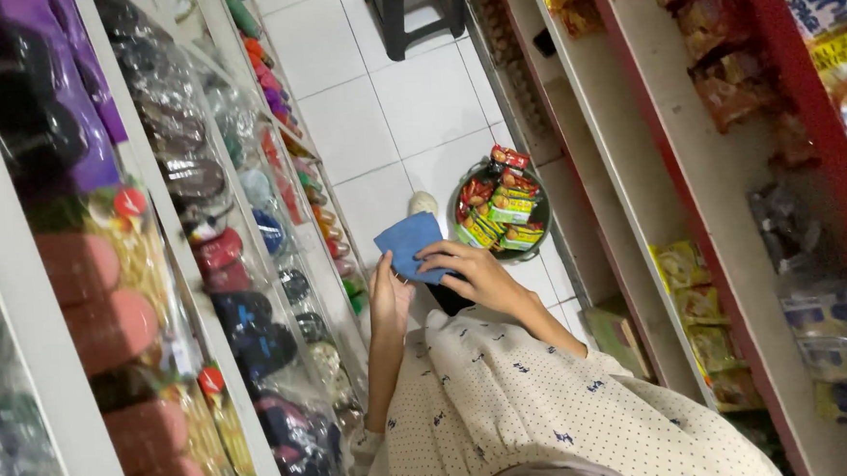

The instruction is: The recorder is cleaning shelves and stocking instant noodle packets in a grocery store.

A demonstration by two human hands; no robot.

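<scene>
Both hands, L (389, 298) & R (479, 274), fingers pinching blue cloth (407, 244) beside round basket (540, 246) w/ red, yellow, green packets (497, 208).

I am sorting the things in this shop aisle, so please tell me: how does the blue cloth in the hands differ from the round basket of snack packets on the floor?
The flat blue cloth is one plain colour; the round basket holds red, yellow and green packets. The cloth is held up by the left hand and right hand; the basket stands on the white tiled floor, untouched. Both lie in front of the person.
</scene>
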